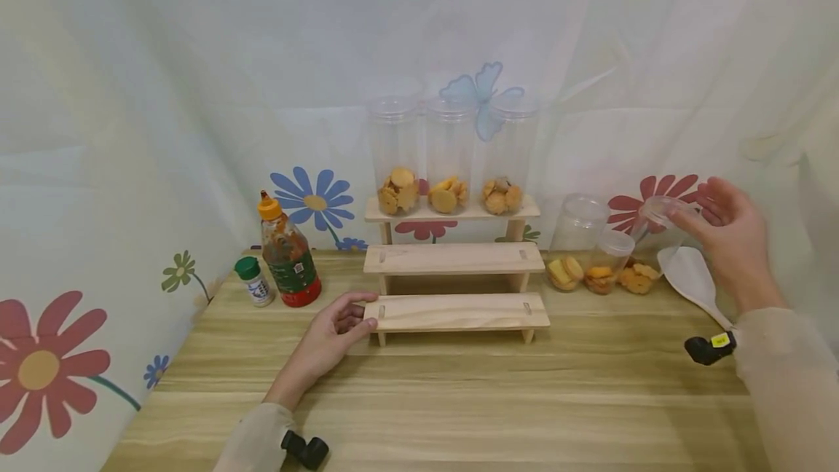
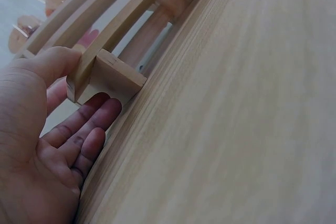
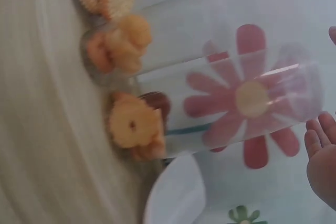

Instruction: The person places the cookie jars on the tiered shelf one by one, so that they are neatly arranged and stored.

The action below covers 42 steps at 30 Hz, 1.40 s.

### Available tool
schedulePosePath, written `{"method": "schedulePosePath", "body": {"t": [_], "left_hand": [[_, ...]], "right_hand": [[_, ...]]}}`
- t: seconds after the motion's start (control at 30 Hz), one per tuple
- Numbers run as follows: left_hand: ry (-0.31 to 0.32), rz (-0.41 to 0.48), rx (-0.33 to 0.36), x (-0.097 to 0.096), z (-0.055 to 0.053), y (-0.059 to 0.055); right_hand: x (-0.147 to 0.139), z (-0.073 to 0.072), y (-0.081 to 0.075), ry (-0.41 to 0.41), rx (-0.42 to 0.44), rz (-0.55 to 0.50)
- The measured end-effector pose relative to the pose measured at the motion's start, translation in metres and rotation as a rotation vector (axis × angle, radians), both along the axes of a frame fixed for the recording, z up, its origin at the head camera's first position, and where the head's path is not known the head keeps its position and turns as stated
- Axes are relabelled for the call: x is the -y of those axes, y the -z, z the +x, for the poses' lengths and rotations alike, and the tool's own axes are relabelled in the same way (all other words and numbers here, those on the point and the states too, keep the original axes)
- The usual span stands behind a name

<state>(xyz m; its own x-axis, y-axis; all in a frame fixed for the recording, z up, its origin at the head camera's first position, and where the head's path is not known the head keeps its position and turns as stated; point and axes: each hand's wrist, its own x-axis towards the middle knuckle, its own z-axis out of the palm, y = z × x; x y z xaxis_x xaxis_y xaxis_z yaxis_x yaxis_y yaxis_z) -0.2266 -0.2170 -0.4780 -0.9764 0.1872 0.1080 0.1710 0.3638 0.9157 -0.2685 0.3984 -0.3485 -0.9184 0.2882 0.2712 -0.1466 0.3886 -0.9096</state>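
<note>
My left hand (image 1: pixel 331 333) grips the left end of the lowest board of a wooden three-step shelf (image 1: pixel 452 315). In the left wrist view, the thumb (image 2: pixel 60 59) lies against the board's end and the other fingers sit below and behind it. My right hand (image 1: pixel 727 239) is spread beside the lid of the rightmost clear jar (image 3: pixel 189 103), which stands on the table with cookies in its bottom. Its fingers (image 3: pixel 323 129) are close to the lid; whether they touch is unclear. Two more clear cookie jars, one tall (image 1: pixel 566 268) and one shorter (image 1: pixel 606 268), stand left of it.
Three tall cookie jars (image 1: pixel 448 159) line the shelf's top step. A sauce bottle (image 1: pixel 291 268) and a green-capped shaker (image 1: pixel 252 282) stand at the table's left. By the right hand is a white spoon-like utensil (image 1: pixel 691 275). A flowered curtain (image 1: pixel 197 57) hangs behind.
</note>
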Motion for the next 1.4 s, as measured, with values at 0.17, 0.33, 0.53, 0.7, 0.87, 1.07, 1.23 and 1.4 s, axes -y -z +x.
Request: {"method": "schedulePosePath", "body": {"t": [0.17,0.33,0.53,0.7,0.87,1.07,1.23,1.4], "left_hand": [[0.001,-0.006,-0.004,0.0,0.0,0.001],[0.002,-0.011,-0.002,0.001,-0.001,0.003],[0.003,-0.006,-0.028,0.001,0.0,0.002],[0.017,0.011,-0.034,0.0,0.001,0.005],[0.011,0.015,-0.019,-0.001,0.003,0.006],[0.014,0.006,-0.019,-0.001,0.002,0.005],[0.023,-0.005,-0.025,-0.001,0.001,0.001],[0.019,-0.006,-0.024,0.001,0.001,0.001]], "right_hand": [[-0.004,-0.003,0.03,-0.064,-0.03,-0.125],[-0.003,-0.004,0.052,-0.081,-0.024,-0.115],[0.001,-0.004,0.065,-0.06,-0.013,0.042],[0.0,-0.004,0.072,-0.063,0.037,0.087],[-0.002,-0.005,0.079,-0.032,0.125,0.121],[-0.002,-0.007,0.086,0.009,0.126,0.119],[-0.002,-0.007,0.089,0.023,0.106,0.103],[0.0,-0.004,0.088,0.021,0.092,0.072]]}}
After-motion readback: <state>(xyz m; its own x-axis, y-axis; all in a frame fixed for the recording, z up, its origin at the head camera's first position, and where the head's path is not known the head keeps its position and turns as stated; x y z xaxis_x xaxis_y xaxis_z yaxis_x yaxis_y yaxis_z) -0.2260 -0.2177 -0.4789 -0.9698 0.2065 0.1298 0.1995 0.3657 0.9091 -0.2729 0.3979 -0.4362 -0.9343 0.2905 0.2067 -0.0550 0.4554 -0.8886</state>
